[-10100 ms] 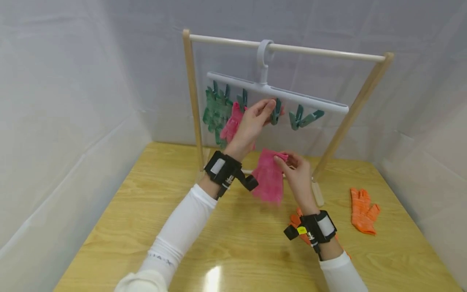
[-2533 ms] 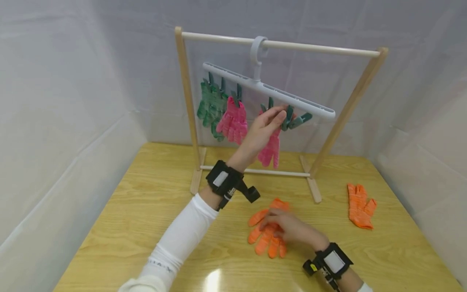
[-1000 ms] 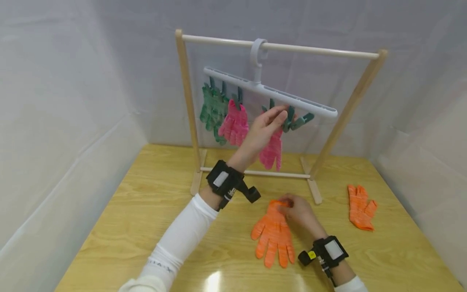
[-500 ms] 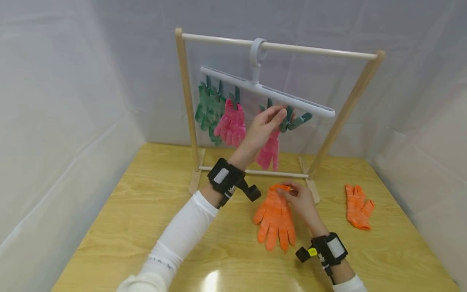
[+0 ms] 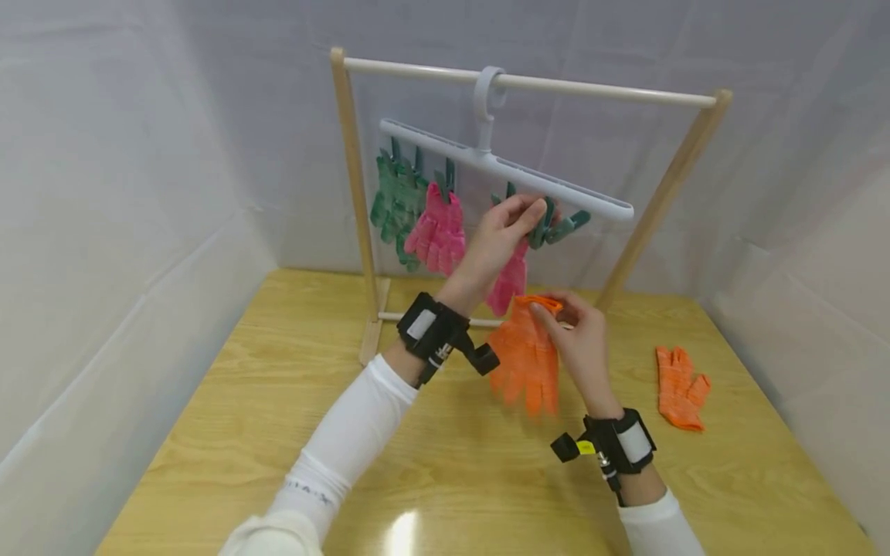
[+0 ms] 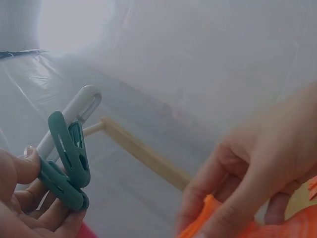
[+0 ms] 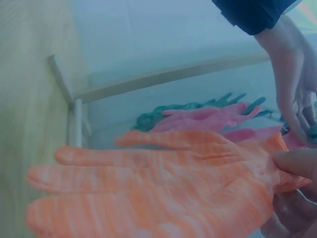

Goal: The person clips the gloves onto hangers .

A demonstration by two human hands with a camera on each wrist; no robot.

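Lifted off the table, orange glove (image 5: 527,357) hangs from right hand (image 5: 580,341).

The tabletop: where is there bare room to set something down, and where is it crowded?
The wooden table is bare along its left side, from the rack's left post to the near edge, and between the two forearms. It is tighter at the right, where an orange glove lies. Crowded: under the clip hanger, where the left hand pinches a clip and the right hand holds up another orange glove.

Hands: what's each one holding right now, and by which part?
The right hand pinches the orange glove at its cuff edge, fingers hanging down. The left hand pinches a green clip on the white hanger, at the clip's lower end.
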